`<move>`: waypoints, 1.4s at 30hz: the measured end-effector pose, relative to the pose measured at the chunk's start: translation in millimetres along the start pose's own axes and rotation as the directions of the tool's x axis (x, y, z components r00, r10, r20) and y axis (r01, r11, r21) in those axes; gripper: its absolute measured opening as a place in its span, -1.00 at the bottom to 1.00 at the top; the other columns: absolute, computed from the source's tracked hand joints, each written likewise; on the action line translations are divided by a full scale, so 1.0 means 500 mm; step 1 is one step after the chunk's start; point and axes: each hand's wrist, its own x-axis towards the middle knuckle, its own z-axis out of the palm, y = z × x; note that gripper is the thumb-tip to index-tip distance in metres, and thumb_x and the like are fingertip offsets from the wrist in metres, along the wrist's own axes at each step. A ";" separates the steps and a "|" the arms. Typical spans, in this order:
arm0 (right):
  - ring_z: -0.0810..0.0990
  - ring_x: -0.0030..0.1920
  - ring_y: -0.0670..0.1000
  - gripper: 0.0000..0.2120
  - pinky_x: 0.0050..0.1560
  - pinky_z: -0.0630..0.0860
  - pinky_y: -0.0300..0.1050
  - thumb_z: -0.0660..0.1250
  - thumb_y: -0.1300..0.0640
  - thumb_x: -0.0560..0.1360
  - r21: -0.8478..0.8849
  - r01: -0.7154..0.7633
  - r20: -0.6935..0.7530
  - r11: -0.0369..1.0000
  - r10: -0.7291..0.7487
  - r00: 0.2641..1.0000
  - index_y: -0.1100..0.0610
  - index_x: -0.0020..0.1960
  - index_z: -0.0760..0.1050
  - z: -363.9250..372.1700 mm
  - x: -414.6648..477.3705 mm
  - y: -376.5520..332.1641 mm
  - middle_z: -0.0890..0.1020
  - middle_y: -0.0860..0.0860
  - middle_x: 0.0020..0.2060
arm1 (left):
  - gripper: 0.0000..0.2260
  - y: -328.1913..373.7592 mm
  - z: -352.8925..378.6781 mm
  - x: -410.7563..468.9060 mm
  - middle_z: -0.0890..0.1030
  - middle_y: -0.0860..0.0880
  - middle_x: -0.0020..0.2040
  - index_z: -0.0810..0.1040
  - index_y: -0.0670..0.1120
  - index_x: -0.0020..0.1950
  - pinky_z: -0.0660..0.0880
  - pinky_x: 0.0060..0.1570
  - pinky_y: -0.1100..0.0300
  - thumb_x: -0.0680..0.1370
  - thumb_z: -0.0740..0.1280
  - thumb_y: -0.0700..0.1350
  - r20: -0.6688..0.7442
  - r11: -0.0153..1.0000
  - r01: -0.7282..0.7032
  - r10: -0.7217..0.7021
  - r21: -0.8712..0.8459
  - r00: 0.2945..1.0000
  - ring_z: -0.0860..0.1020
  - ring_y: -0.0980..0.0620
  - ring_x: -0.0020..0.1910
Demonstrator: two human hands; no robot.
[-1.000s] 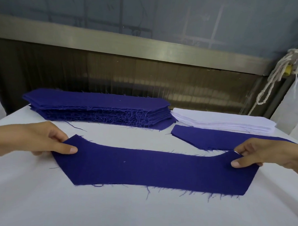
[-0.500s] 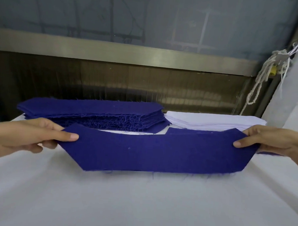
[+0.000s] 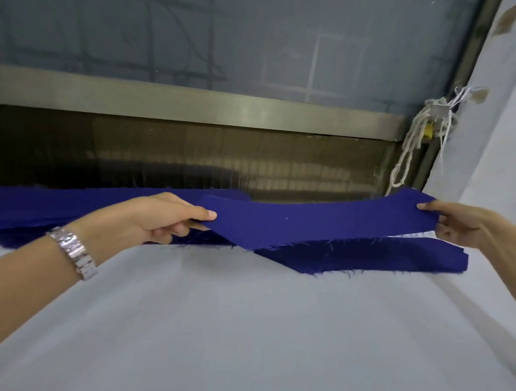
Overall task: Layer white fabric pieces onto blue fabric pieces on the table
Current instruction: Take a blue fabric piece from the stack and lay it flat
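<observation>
A: The left hand [image 3: 161, 217] and right hand [image 3: 459, 226] each pinch one end of the blue fabric piece [image 3: 308, 224], held above the worktop's [image 3: 245, 327] far edge.
B: Which step?
A: Placing blue, I'd judge; next, lay it flat for white.

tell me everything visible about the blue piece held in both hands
The held blue piece is a long strip of blue cloth, cut at an angle at its left end, with frayed threads along its lower edge. It is held in the air, the left hand pinching one end and the right hand the other, above another blue piece.
</observation>
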 end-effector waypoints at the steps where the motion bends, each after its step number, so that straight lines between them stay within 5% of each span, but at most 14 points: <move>1: 0.35 -0.37 -0.06 -0.94 -0.64 0.27 -0.37 0.37 0.17 0.56 0.032 0.001 -0.025 0.999 -0.001 1.000 0.12 -0.05 0.49 -0.013 0.012 0.006 0.57 0.04 -0.31 | -0.70 0.007 0.018 0.019 0.40 0.02 -0.42 0.69 -0.23 0.06 0.06 -0.60 0.33 0.51 0.47 -0.01 0.009 1.000 0.003 -0.003 0.007 1.000 0.21 0.14 -0.52; 8: 0.63 -0.54 -0.06 -0.89 -0.59 0.51 -0.30 0.38 0.17 0.56 0.150 0.025 -0.220 0.988 0.009 0.975 0.18 0.03 0.49 -0.085 0.063 0.058 0.67 0.04 -0.48 | -0.74 0.035 0.127 0.109 0.53 0.03 -0.38 0.73 -0.11 -0.13 0.11 -0.56 0.30 0.44 0.52 0.08 0.034 0.998 0.032 -0.034 0.059 0.999 0.21 0.13 -0.52; 13: 0.53 -0.23 -0.01 -0.54 -0.64 0.46 -0.31 0.47 0.17 0.49 0.143 0.067 -0.379 0.987 -0.008 0.925 0.22 0.34 0.45 -0.109 0.096 0.088 0.57 0.12 0.05 | -0.76 0.040 0.187 0.141 0.61 0.10 -0.47 0.68 -0.14 -0.12 0.14 -0.64 0.35 0.48 0.50 0.05 0.024 0.998 0.000 -0.002 0.057 1.000 0.23 0.17 -0.63; 15: 0.55 -0.06 0.04 -0.47 -0.65 0.47 -0.29 0.51 0.19 0.46 0.128 0.089 -0.436 0.988 -0.025 0.900 0.27 0.37 0.43 -0.114 0.107 0.092 0.53 0.12 0.11 | -0.78 0.038 0.204 0.151 0.68 0.07 -0.38 0.63 -0.13 -0.16 0.14 -0.64 0.35 0.49 0.50 0.02 0.037 0.999 -0.003 0.001 0.036 0.999 0.22 0.17 -0.61; 18: 0.54 0.03 0.05 -0.56 -0.67 0.47 -0.26 0.54 0.21 0.43 0.100 0.097 -0.483 0.990 -0.038 0.875 0.27 0.22 0.45 -0.113 0.112 0.099 0.57 0.16 0.18 | -0.74 0.029 0.220 0.154 0.67 0.06 -0.37 0.57 -0.11 -0.25 0.13 -0.64 0.34 0.50 0.49 0.03 0.022 0.998 0.017 -0.018 0.055 1.000 0.21 0.16 -0.64; 20: 0.54 0.00 0.06 -0.59 -0.63 0.51 -0.26 0.55 0.22 0.41 0.074 0.088 -0.489 0.993 -0.041 0.871 0.24 0.14 0.44 -0.114 0.113 0.104 0.57 0.19 0.26 | -0.77 0.024 0.227 0.152 0.63 0.10 -0.48 0.56 -0.11 -0.14 0.13 -0.66 0.36 0.51 0.48 0.03 0.007 0.997 0.004 -0.004 0.071 1.000 0.20 0.18 -0.69; 26: 0.54 -0.01 0.08 -0.57 -0.61 0.50 -0.25 0.57 0.22 0.39 0.010 0.075 -0.493 0.997 -0.060 0.868 0.29 0.16 0.48 -0.107 0.109 0.108 0.56 0.21 0.28 | -0.79 0.024 0.223 0.139 0.45 0.11 -0.66 0.62 -0.12 -0.11 0.10 -0.69 0.38 0.54 0.45 0.02 -0.020 0.998 0.015 -0.013 0.069 1.000 0.17 0.17 -0.74; 29: 0.54 0.00 0.09 -0.50 -0.62 0.49 -0.25 0.57 0.22 0.39 0.016 0.092 -0.489 0.996 -0.072 0.869 0.32 0.25 0.48 -0.102 0.101 0.096 0.57 0.19 0.22 | -0.79 0.021 0.215 0.137 0.44 0.11 -0.66 0.62 -0.13 -0.13 0.11 -0.70 0.36 0.54 0.45 0.01 0.000 0.998 0.020 -0.020 0.068 1.000 0.19 0.17 -0.73; 33: 0.54 -0.05 0.08 -0.61 -0.68 0.46 -0.29 0.58 0.22 0.39 0.016 0.083 -0.497 0.996 -0.064 0.865 0.29 0.10 0.48 -0.101 0.093 0.088 0.54 0.16 0.07 | -0.80 0.020 0.204 0.143 0.54 0.10 -0.58 0.64 -0.15 -0.12 0.13 -0.67 0.36 0.54 0.45 -0.02 0.038 0.997 0.040 -0.043 0.065 0.998 0.24 0.18 -0.70; 38: 0.44 -0.34 0.02 -0.66 -0.73 0.39 -0.31 0.55 0.28 0.40 -0.084 0.045 -0.503 0.995 -0.081 0.861 0.29 0.01 0.43 -0.108 0.098 0.101 0.52 0.15 -0.14 | -0.80 0.016 0.203 0.147 0.55 0.09 -0.56 0.64 -0.18 -0.11 0.15 -0.66 0.36 0.55 0.44 -0.04 0.044 0.995 0.030 -0.034 0.099 0.998 0.26 0.18 -0.68; 42: 0.46 -0.35 0.02 -0.71 -0.72 0.39 -0.31 0.56 0.30 0.39 -0.173 0.027 -0.522 0.985 -0.115 0.845 0.28 -0.20 0.42 -0.122 0.101 0.106 0.52 0.19 -0.04 | -0.79 0.015 0.203 0.150 0.54 0.10 -0.57 0.66 -0.19 -0.10 0.16 -0.66 0.37 0.54 0.46 -0.03 0.037 0.993 0.023 -0.028 0.114 0.999 0.25 0.18 -0.69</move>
